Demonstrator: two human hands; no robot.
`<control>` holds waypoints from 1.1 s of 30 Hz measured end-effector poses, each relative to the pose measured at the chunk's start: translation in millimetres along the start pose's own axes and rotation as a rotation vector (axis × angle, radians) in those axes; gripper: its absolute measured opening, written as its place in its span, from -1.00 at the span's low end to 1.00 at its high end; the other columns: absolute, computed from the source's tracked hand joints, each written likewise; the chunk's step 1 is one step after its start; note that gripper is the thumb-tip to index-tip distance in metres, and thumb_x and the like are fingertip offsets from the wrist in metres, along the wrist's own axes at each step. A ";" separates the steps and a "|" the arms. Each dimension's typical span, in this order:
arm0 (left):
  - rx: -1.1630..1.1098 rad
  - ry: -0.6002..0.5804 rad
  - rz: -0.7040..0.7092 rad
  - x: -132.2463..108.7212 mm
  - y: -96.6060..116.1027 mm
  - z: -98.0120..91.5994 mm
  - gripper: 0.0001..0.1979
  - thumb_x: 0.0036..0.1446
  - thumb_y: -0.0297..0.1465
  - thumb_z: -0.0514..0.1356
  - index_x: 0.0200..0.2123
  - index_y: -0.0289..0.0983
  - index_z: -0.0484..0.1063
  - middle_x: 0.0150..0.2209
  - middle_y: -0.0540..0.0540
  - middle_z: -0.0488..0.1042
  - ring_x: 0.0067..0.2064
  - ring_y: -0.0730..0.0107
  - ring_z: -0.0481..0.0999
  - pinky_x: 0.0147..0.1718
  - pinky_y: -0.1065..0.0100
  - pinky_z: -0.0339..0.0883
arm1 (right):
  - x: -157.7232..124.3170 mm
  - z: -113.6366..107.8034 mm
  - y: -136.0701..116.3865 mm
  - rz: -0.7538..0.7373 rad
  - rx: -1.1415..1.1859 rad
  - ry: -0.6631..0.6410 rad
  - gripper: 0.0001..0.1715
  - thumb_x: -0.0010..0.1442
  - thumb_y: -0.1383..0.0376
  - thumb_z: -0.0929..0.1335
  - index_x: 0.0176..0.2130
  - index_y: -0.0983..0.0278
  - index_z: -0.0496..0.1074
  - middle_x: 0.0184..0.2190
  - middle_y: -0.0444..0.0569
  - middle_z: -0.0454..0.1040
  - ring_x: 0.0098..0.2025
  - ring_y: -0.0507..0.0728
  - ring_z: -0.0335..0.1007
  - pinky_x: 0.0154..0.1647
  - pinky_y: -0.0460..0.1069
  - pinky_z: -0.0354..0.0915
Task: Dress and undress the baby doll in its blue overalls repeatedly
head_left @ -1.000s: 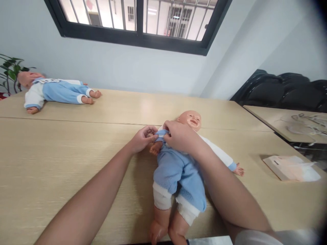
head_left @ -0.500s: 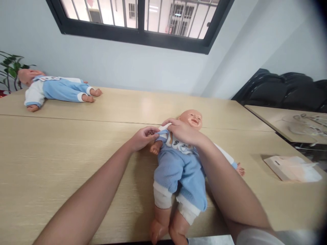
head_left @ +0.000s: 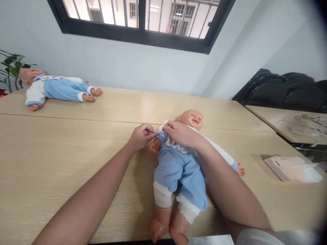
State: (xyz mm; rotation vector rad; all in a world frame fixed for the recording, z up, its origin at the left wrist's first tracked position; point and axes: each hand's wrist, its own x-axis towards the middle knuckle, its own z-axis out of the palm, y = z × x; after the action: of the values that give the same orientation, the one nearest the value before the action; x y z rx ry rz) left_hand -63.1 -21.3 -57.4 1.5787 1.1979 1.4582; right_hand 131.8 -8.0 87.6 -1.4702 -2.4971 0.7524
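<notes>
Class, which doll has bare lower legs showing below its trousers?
The near doll, under the right hand: its cuffs sit well above its feet. On the far doll, by the plant, they end at the feet.

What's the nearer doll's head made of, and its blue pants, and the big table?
The doll's head looks like smooth plastic or vinyl: it shines. The blue pants seem soft fleece; their surface looks fuzzy. The table could be wood or laminate: pale, streaky, slightly shiny.
</notes>
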 end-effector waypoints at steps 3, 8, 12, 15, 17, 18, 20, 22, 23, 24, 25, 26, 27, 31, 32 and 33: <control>0.067 0.050 0.094 -4.4 0.6 3.0 -0.74 0.12 -0.23 0.39 -0.35 -0.22 0.39 -0.31 0.00 0.48 -0.40 0.47 0.36 -0.40 0.38 0.25 | 5.9 2.4 4.3 -0.028 0.071 -0.024 -0.73 0.35 0.24 0.25 -0.24 0.27 0.51 -0.29 0.00 0.59 -0.27 0.12 0.43 -0.27 -0.03 0.20; 0.248 0.162 0.186 -14.3 15.8 5.7 -0.84 0.16 -0.36 0.30 -0.32 -0.19 0.34 -0.41 0.09 0.37 -0.46 0.50 0.28 -0.42 0.39 0.20 | 8.7 12.8 4.9 -0.088 0.355 0.064 -0.72 0.26 0.33 0.29 -0.03 0.26 0.43 -0.39 -0.16 0.48 -0.49 0.03 0.31 -0.44 -0.07 0.18; 0.310 0.119 0.098 -14.7 19.3 3.0 -0.85 0.21 -0.29 0.28 -0.25 -0.17 0.36 -0.54 0.15 0.25 -0.50 0.46 0.30 -0.44 0.39 0.18 | 9.9 21.9 4.4 -0.204 0.325 0.242 -0.71 0.26 0.30 0.30 -0.02 0.23 0.44 -0.31 -0.14 0.48 -0.38 0.04 0.36 -0.35 -0.06 0.22; 0.235 -0.041 -0.018 -11.3 15.3 -2.2 -0.80 0.25 -0.20 0.24 -0.19 -0.18 0.38 -0.55 0.15 0.28 -0.53 0.46 0.31 -0.50 0.41 0.15 | 11.3 27.1 3.3 -0.229 0.252 0.284 -0.73 0.27 0.32 0.28 -0.04 0.22 0.45 -0.31 -0.14 0.48 -0.32 0.06 0.38 -0.31 -0.05 0.20; 0.188 -0.124 -0.069 -9.6 12.5 -6.3 -0.78 0.25 -0.18 0.23 -0.19 -0.20 0.39 -0.55 0.14 0.30 -0.53 0.46 0.31 -0.53 0.42 0.13 | 11.8 29.1 2.4 -0.230 0.231 0.254 -0.72 0.26 0.34 0.27 -0.05 0.23 0.45 -0.31 -0.14 0.49 -0.31 0.06 0.38 -0.29 -0.05 0.20; 0.163 -0.145 -0.085 -9.3 11.4 -8.3 -0.77 0.24 -0.18 0.24 -0.20 -0.21 0.40 -0.55 0.13 0.30 -0.53 0.47 0.31 -0.53 0.43 0.12 | 12.0 29.7 2.2 -0.230 0.227 0.235 -0.72 0.26 0.35 0.27 -0.05 0.23 0.45 -0.31 -0.13 0.49 -0.31 0.06 0.38 -0.28 -0.05 0.21; 0.098 -0.169 -0.102 -9.5 9.8 -12.0 -0.75 0.19 -0.18 0.28 -0.21 -0.23 0.40 -0.52 0.10 0.34 -0.50 0.48 0.32 -0.52 0.44 0.14 | 12.6 30.3 3.0 -0.227 0.235 0.202 -0.72 0.27 0.34 0.26 -0.04 0.24 0.44 -0.29 -0.12 0.49 -0.29 0.06 0.38 -0.26 -0.05 0.22; 0.029 -0.205 -0.124 -10.3 8.2 -15.1 -0.75 0.13 -0.22 0.31 -0.22 -0.24 0.41 -0.48 0.08 0.38 -0.48 0.49 0.34 -0.50 0.44 0.15 | 14.2 31.0 5.0 -0.212 0.266 0.180 -0.72 0.29 0.32 0.26 -0.02 0.24 0.44 -0.26 -0.11 0.49 -0.29 0.06 0.38 -0.27 -0.05 0.23; 0.001 -0.223 -0.146 -10.6 7.4 -16.4 -0.76 0.11 -0.24 0.32 -0.23 -0.24 0.42 -0.48 0.08 0.38 -0.49 0.50 0.33 -0.50 0.45 0.14 | 15.4 31.6 6.3 -0.204 0.289 0.174 -0.72 0.30 0.31 0.26 -0.01 0.24 0.43 -0.26 -0.11 0.48 -0.30 0.06 0.38 -0.27 -0.05 0.24; -0.022 -0.242 -0.173 -10.8 6.4 -17.4 -0.77 0.09 -0.27 0.32 -0.23 -0.24 0.43 -0.49 0.08 0.38 -0.50 0.51 0.32 -0.50 0.45 0.11 | 16.8 32.4 7.7 -0.202 0.312 0.172 -0.72 0.31 0.30 0.26 -0.01 0.24 0.43 -0.26 -0.11 0.48 -0.31 0.06 0.38 -0.28 -0.05 0.25; -0.039 -0.260 -0.201 -10.9 5.3 -18.2 -0.78 0.08 -0.28 0.32 -0.23 -0.24 0.44 -0.51 0.09 0.37 -0.52 0.52 0.30 -0.52 0.45 0.08 | 18.1 33.5 8.8 -0.206 0.333 0.174 -0.71 0.32 0.29 0.26 0.00 0.24 0.42 -0.27 -0.12 0.47 -0.31 0.05 0.38 -0.28 -0.05 0.25; -0.051 -0.270 -0.223 -10.8 4.2 -18.7 -0.78 0.07 -0.30 0.32 -0.23 -0.25 0.45 -0.53 0.10 0.36 -0.53 0.53 0.28 -0.52 0.46 0.05 | 19.2 34.6 9.6 -0.215 0.350 0.177 -0.71 0.32 0.29 0.26 0.01 0.24 0.42 -0.28 -0.13 0.46 -0.31 0.05 0.39 -0.28 -0.06 0.26; -0.062 -0.269 -0.232 -10.6 3.2 -18.7 -0.78 0.06 -0.31 0.32 -0.23 -0.25 0.45 -0.53 0.10 0.36 -0.53 0.53 0.27 -0.53 0.46 0.04 | 20.1 35.8 10.0 -0.227 0.362 0.181 -0.71 0.32 0.29 0.26 0.02 0.24 0.41 -0.29 -0.14 0.45 -0.31 0.05 0.39 -0.27 -0.06 0.26; -0.105 -0.140 -0.195 -9.4 1.7 -14.0 -0.83 -0.02 -0.38 0.32 -0.35 -0.26 0.40 -0.42 0.03 0.46 -0.44 0.50 0.38 -0.47 0.45 0.16 | 18.6 37.8 6.4 -0.234 0.352 0.183 -0.71 0.32 0.30 0.26 0.02 0.23 0.42 -0.28 -0.14 0.46 -0.29 0.05 0.40 -0.25 -0.06 0.26; -0.107 -0.092 -0.187 -9.2 2.2 -11.6 -0.83 -0.04 -0.40 0.31 -0.38 -0.25 0.37 -0.38 0.01 0.48 -0.42 0.48 0.41 -0.45 0.44 0.21 | 17.4 37.5 4.6 -0.219 0.337 0.179 -0.72 0.32 0.30 0.26 0.01 0.23 0.42 -0.28 -0.14 0.47 -0.30 0.05 0.40 -0.25 -0.06 0.25; -0.096 -0.048 -0.192 -9.2 2.8 -8.7 -0.83 -0.05 -0.41 0.29 -0.39 -0.25 0.34 -0.36 0.00 0.49 -0.40 0.47 0.43 -0.44 0.44 0.23 | 16.1 36.9 2.8 -0.198 0.318 0.173 -0.72 0.32 0.30 0.27 0.00 0.23 0.43 -0.29 -0.14 0.48 -0.30 0.05 0.40 -0.25 -0.06 0.25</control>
State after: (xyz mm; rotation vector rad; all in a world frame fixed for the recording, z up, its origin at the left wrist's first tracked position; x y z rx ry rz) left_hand -70.7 -31.8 -57.0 1.3865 1.1983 1.3276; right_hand 112.2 -5.9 52.4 -1.1116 -2.2281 0.8936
